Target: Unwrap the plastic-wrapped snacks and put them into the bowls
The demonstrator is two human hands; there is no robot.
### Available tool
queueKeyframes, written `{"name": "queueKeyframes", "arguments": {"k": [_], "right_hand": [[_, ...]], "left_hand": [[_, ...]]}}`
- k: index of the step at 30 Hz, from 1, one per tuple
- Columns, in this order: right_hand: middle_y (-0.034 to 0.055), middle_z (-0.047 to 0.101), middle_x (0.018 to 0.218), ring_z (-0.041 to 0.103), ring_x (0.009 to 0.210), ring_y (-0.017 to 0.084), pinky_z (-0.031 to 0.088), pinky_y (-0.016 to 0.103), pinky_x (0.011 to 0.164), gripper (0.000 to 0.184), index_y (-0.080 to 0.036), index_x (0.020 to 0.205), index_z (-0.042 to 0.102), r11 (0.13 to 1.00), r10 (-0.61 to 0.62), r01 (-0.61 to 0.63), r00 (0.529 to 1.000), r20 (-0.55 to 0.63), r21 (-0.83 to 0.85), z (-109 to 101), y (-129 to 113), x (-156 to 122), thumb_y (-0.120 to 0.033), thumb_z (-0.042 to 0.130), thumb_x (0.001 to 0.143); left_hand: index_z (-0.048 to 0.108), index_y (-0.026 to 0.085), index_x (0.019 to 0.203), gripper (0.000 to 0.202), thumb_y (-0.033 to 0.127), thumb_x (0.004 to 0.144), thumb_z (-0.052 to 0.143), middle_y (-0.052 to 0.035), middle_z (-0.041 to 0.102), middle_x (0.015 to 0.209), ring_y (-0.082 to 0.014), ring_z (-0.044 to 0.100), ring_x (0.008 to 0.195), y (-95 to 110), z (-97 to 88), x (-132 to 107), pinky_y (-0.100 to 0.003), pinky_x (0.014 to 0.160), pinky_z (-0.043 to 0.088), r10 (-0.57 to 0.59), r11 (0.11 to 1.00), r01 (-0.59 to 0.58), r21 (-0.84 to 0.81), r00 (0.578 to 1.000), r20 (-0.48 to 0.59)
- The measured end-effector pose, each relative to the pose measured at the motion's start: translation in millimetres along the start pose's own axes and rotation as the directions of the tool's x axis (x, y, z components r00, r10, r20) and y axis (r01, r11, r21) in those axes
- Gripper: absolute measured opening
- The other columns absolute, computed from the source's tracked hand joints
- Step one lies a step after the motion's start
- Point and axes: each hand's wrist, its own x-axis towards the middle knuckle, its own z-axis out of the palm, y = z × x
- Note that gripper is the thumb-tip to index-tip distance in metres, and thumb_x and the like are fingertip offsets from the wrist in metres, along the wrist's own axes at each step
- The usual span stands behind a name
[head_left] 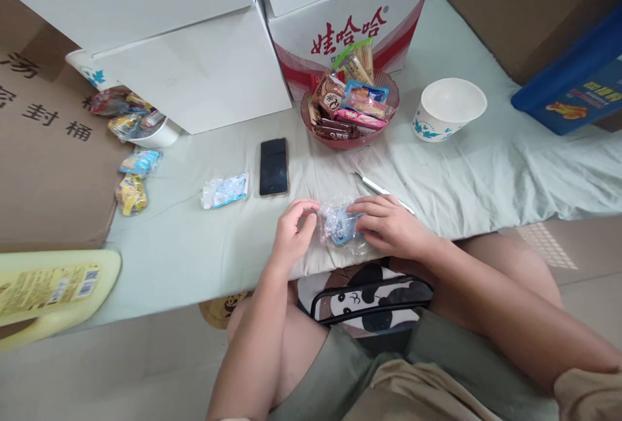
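Clear crinkled plastic packet with pale blue contents (340, 225) lay between our hands, near the front edge of the pale green cloth (214, 246). Our left hand (295, 230) stood at its left side, thumb and forefinger apart. Our right hand (392, 225) covered its right side, fingers slightly spread; whether they pinched the plastic, we could not tell. Just beyond that hand we noted a slim white pen-like tool (381, 190). Farther out sat a black rectangular phone (273, 167) and a reddish translucent bowl (340, 142) of colourful wrapped snacks (357, 107).
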Motion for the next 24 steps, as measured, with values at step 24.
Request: {"name": "queueKeyframes", "arguments": {"k": [24], "right_hand": [[0.0050,0.073,0.096,0.063,0.085,0.020,0.043,0.034,0.075,0.023,-0.020,0.105,0.068,0.996,0.025,-0.026,1.000,-0.019,-0.084,5.3,-7.3,-0.9,-0.014,0.049,0.094]], "left_hand": [[0.047,0.024,0.083,0.016,0.034,0.086,0.059,-0.0001,0.062,0.098,-0.0163,0.060,0.089,12.5,-7.1,-3.2,-0.027,0.073,0.049,-0.484,0.685,0.442,-0.579,0.870,0.091]]}}
